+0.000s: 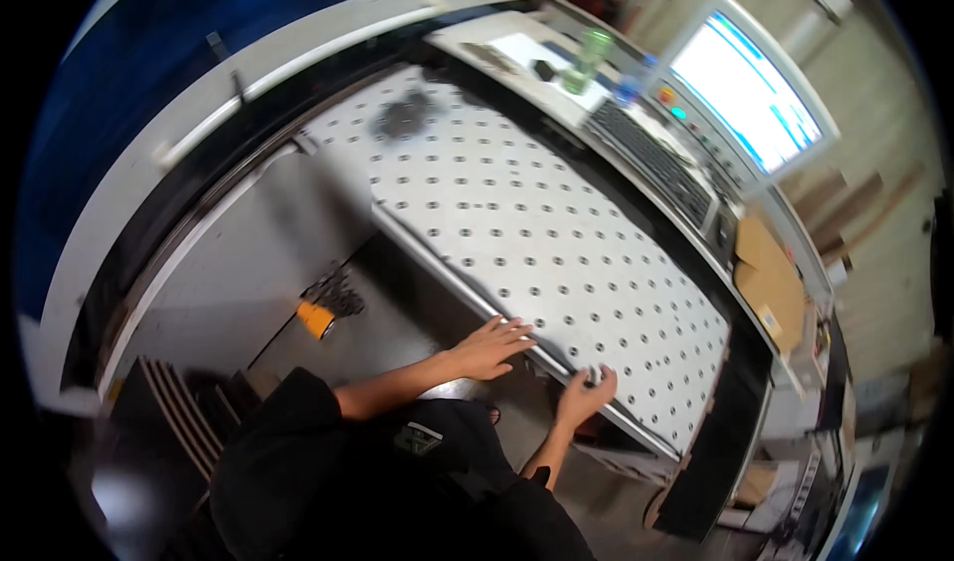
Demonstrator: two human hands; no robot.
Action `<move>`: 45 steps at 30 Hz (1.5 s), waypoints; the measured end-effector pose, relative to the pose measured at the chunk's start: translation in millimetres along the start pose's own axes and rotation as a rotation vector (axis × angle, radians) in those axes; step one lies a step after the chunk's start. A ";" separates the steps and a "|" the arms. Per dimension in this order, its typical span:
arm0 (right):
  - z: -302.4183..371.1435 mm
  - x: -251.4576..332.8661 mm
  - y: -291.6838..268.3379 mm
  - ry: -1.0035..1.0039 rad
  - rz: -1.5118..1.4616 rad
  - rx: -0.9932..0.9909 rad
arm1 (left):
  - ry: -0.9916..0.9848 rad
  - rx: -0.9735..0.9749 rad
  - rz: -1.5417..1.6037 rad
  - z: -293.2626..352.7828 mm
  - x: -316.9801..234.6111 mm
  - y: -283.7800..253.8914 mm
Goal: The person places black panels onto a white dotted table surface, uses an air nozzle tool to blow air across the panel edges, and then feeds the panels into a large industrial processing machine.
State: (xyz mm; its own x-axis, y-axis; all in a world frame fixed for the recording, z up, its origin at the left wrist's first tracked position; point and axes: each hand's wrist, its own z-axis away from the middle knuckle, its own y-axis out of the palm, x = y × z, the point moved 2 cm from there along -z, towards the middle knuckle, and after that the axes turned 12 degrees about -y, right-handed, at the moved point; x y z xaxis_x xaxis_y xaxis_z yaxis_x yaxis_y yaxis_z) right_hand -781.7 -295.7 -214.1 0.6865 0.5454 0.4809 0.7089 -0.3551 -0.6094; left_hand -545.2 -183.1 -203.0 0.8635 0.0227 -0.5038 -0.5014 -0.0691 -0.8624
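Note:
My left hand (489,350) lies over the near metal edge (452,271) of a white table top (556,198) dotted with rows of small dark round fittings. Its fingers are stretched out flat. Farther right along the same edge, my right hand (586,400) rests at the table's rim with bent fingers. Thumb and fingers stand a little apart, and a small dark spot shows between them; I see nothing held there. A blurred dark patch (405,114) lies on the table's far left part.
Behind the table, a ledge carries a keyboard (651,159), a green translucent cup (586,62) and a lit monitor (750,79). Folded cardboard (770,283) leans at the right. On the floor at left lie an orange object (316,320) and a dark chain-like heap (336,291).

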 end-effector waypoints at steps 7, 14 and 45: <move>-30.7 120.0 100.8 -0.279 -0.397 0.279 | -0.508 -0.017 0.385 129.4 80.5 -27.4; -34.0 167.4 188.6 -0.510 -0.678 0.462 | -1.135 -0.366 0.489 291.4 119.4 -59.8; 172.2 385.1 101.2 -1.234 -1.267 1.721 | -1.710 -1.447 0.452 408.1 -107.8 28.2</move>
State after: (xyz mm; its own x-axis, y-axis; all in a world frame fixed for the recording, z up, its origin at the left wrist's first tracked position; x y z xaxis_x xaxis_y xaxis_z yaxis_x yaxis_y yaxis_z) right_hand -473.4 9.1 -199.1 -0.5567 0.1332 0.8200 -0.5889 0.6329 -0.5026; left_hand -674.6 219.5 -192.7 -0.4802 0.2925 -0.8269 0.4515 -0.7258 -0.5189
